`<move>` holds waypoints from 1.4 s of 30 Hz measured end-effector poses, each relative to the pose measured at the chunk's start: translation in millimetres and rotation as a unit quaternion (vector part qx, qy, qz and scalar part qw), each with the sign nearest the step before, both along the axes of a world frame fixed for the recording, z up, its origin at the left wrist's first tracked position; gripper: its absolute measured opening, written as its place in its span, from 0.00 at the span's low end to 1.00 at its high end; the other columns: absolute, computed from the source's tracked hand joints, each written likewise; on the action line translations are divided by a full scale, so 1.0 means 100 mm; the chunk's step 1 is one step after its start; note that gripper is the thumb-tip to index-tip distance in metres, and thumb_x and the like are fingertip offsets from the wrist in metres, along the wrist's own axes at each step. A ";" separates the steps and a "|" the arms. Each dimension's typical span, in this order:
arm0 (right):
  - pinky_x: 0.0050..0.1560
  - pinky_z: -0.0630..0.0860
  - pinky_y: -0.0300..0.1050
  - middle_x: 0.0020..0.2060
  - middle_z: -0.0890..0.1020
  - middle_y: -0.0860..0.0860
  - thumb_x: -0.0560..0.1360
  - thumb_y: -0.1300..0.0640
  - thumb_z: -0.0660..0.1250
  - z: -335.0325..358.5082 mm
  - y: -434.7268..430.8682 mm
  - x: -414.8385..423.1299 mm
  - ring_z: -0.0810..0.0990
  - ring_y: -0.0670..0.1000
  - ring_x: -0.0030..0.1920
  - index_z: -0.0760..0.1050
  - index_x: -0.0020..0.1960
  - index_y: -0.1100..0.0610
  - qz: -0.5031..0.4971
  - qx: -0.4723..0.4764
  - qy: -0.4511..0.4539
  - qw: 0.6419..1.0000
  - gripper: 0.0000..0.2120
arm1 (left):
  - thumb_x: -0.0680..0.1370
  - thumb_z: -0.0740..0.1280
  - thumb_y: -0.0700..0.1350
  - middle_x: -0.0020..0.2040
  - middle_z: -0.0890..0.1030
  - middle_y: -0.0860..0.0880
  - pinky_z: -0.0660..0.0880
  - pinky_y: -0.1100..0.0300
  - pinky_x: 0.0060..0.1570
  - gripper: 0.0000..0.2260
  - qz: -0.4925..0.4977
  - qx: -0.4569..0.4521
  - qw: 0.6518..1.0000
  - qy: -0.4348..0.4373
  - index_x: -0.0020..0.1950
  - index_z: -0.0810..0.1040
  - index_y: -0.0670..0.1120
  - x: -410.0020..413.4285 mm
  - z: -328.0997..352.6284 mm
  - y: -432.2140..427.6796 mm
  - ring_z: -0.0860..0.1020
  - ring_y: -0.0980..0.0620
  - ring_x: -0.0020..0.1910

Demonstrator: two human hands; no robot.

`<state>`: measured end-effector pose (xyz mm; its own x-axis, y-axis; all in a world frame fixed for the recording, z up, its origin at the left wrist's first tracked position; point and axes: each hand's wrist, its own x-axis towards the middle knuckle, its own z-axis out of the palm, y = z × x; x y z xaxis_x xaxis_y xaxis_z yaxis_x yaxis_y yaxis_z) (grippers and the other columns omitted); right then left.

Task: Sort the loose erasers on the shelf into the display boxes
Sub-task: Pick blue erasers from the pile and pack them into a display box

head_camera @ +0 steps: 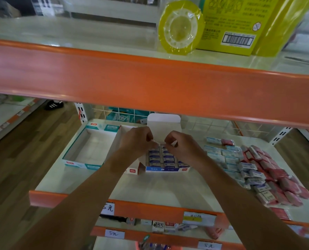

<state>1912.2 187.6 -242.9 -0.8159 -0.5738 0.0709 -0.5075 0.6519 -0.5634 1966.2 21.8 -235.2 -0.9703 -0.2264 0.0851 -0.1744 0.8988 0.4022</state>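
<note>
Shop shelving with orange edge strips all round, and the person's working at the middle shelf [150,188]. Both hands are up at the back of the blue display box [168,169], which is mostly packed in neat rows, its lid flap standing up behind. The left hand [137,141] and right hand [183,147] each have their fingers curled in, pinching something small and pale over the back row. It looks to me like an eraser [174,143] going in, but it's tiny, so I can't swear to it.

The loose erasers [258,168] are heaped at the right of the same shelf, blue-sleeved and red ones mixed together. An empty teal box [81,165] sits on the left, with a white box [132,170] between it and the blue one.

If it were me, I'd line the piece up square with its neighbours, label facing the same way, and press it down flat so the row doesn't bulge. I'd guess only blue ones belong here, and the reds go in another box.
</note>
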 end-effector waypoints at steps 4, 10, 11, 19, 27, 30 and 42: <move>0.38 0.74 0.41 0.48 0.81 0.49 0.77 0.57 0.65 0.01 0.01 -0.01 0.79 0.48 0.44 0.77 0.51 0.55 -0.009 0.015 0.001 1.000 0.05 | 0.78 0.64 0.56 0.46 0.81 0.52 0.76 0.61 0.43 0.10 -0.027 -0.085 0.996 -0.017 0.49 0.76 0.49 -0.06 -0.06 -0.01 0.75 0.55 0.41; 0.43 0.77 0.45 0.48 0.82 0.51 0.77 0.57 0.64 0.02 0.03 -0.01 0.79 0.50 0.45 0.78 0.51 0.58 -0.014 0.020 0.003 1.000 0.07 | 0.78 0.62 0.56 0.54 0.73 0.49 0.75 0.57 0.49 0.15 -0.054 -0.169 0.984 -0.029 0.55 0.78 0.48 -0.13 -0.14 0.03 0.71 0.52 0.52; 0.42 0.77 0.45 0.48 0.82 0.51 0.78 0.57 0.64 0.01 0.03 -0.01 0.79 0.50 0.45 0.78 0.51 0.58 -0.014 0.021 0.004 1.000 0.07 | 0.78 0.62 0.55 0.54 0.73 0.49 0.75 0.57 0.49 0.14 -0.056 -0.164 0.985 -0.026 0.56 0.77 0.48 -0.13 -0.14 0.03 0.71 0.52 0.53; 0.43 0.76 0.45 0.47 0.82 0.51 0.78 0.56 0.64 0.00 0.07 -0.02 0.79 0.50 0.45 0.78 0.51 0.57 -0.020 0.024 0.010 0.999 0.07 | 0.78 0.64 0.52 0.51 0.76 0.48 0.74 0.58 0.48 0.11 -0.074 -0.209 0.975 -0.013 0.54 0.77 0.47 -0.14 -0.14 0.05 0.73 0.52 0.50; 0.43 0.75 0.44 0.46 0.82 0.50 0.77 0.56 0.65 -0.01 0.18 -0.01 0.79 0.50 0.45 0.79 0.50 0.57 -0.045 0.019 0.014 0.999 0.06 | 0.79 0.63 0.50 0.51 0.76 0.48 0.74 0.56 0.49 0.10 -0.087 -0.198 0.976 -0.008 0.55 0.75 0.46 -0.16 -0.11 0.13 0.73 0.51 0.49; 0.39 0.71 0.40 0.45 0.82 0.50 0.76 0.58 0.65 0.00 0.26 0.00 0.79 0.49 0.43 0.79 0.49 0.57 -0.046 0.006 0.025 0.999 0.05 | 0.78 0.66 0.49 0.50 0.76 0.47 0.74 0.55 0.50 0.10 -0.090 -0.214 0.972 -0.021 0.57 0.76 0.46 -0.17 -0.11 0.19 0.74 0.50 0.50; 0.41 0.74 0.44 0.43 0.82 0.50 0.76 0.57 0.65 0.04 0.99 0.03 0.78 0.49 0.41 0.79 0.48 0.56 -0.114 0.038 0.057 0.991 0.05 | 0.81 0.56 0.50 0.52 0.76 0.46 0.73 0.54 0.50 0.13 -0.178 -0.127 0.973 0.069 0.57 0.76 0.45 -0.26 0.10 1.03 0.72 0.48 0.54</move>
